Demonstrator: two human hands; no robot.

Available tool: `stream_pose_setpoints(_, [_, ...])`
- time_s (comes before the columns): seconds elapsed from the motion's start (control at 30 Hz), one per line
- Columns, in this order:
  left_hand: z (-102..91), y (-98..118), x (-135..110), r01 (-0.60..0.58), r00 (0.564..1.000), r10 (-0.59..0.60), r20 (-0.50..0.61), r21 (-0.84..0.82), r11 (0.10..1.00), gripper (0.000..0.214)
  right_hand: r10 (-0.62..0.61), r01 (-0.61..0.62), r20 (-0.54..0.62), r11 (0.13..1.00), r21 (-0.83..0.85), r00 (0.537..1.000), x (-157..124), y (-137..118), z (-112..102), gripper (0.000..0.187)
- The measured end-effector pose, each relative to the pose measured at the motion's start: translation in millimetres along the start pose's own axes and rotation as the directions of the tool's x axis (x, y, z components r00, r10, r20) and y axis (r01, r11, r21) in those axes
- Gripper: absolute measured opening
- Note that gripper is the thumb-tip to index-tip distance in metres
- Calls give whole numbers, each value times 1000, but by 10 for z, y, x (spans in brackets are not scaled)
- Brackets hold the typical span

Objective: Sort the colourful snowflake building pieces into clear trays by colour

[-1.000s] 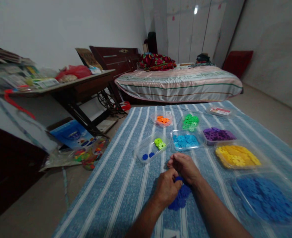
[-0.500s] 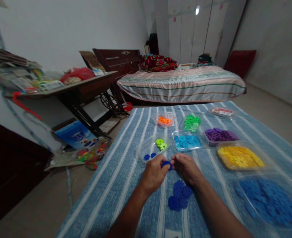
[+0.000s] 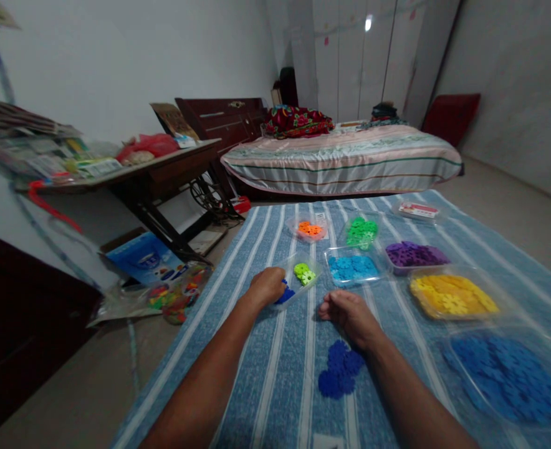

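Note:
My left hand (image 3: pixel 267 285) reaches over the left edge of a clear plastic tub (image 3: pixel 298 299), its fingers curled and pointing down. Dark blue flower-shaped pieces (image 3: pixel 285 294) lie in the tub right by the fingertips; whether the fingers still grip one is hidden. Light green flower-shaped pieces (image 3: pixel 304 273) sit at the tub's other end. My right hand (image 3: pixel 348 315) rests on the striped cloth with its fingers curled together, and nothing shows in them. Nearer me, beside the right forearm, is a loose pile of dark blue flower-shaped pieces (image 3: pixel 338 371).
Other clear tubs hold orange (image 3: pixel 310 230), green (image 3: pixel 361 232), light blue (image 3: pixel 353 268), purple (image 3: pixel 416 254), yellow (image 3: pixel 453 295) and blue pieces (image 3: pixel 509 377). A closed tub with a label (image 3: pixel 418 211) stands at the far right. Beyond the table is a bed (image 3: pixel 341 159).
My left hand has moved left and away from the right hand to the tub, from holding a dark blue piece between both hands. The right hand has stayed nearly in place.

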State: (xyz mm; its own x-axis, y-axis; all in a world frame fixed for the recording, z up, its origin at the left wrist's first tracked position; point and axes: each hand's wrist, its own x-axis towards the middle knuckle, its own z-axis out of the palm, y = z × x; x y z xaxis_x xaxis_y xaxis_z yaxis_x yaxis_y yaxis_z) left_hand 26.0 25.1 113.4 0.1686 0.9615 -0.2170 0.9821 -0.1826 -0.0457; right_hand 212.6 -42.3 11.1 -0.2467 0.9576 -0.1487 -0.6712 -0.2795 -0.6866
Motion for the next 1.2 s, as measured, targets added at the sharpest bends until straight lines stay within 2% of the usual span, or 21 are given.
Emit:
stream_pose_setpoints(0.17, [-61, -55, 11, 81, 992, -79, -93, 14, 997, 30, -3, 2, -13, 1000, -21, 1000, 9, 10, -22, 29])
stream_pose_setpoints(0.27, [-101, -24, -101, 48, 986, -54, -160, -39, 998, 28, -4, 3, -15, 1000, -26, 1000, 10, 9, -30, 29])
stream_pose_setpoints(0.4, [-61, 183, -433, -174, 974, 133, -186, -225, 959, 20, 3, -3, -15, 1000, -31, 1000, 0, -4, -24, 29])
stream_pose_setpoints(0.5, [98, 403, -716, -311, 950, 301, -83, -351, 883, 15, 6, -7, -28, 999, -38, 1000, -10, -12, -18, 30])
stream_pose_setpoints(0.57, [256, 545, -864, -342, 927, 376, 13, -386, 857, 13, 8, -9, -35, 999, -41, 999, -16, -12, -19, 29])
stream_pose_setpoints(0.63, [414, 673, -970, -322, 924, 375, 68, -387, 864, 15, 11, -12, -36, 999, -40, 999, -20, -9, -23, 29])
stream_pose_setpoints(0.7, [533, 787, -1040, -295, 935, 347, 75, -380, 876, 23, 14, -15, -35, 999, -41, 999, -20, -5, -30, 29])
stream_pose_setpoints(0.87, [627, 993, -1107, -255, 948, 307, 87, -371, 893, 30, 9, -12, -42, 998, -63, 999, -14, 7, -43, 29])
stream_pose_setpoints(1.2, [826, 1005, -1044, -256, 951, 304, 54, -412, 874, 22, 6, -8, -33, 998, -62, 999, -1, 23, -79, 28])
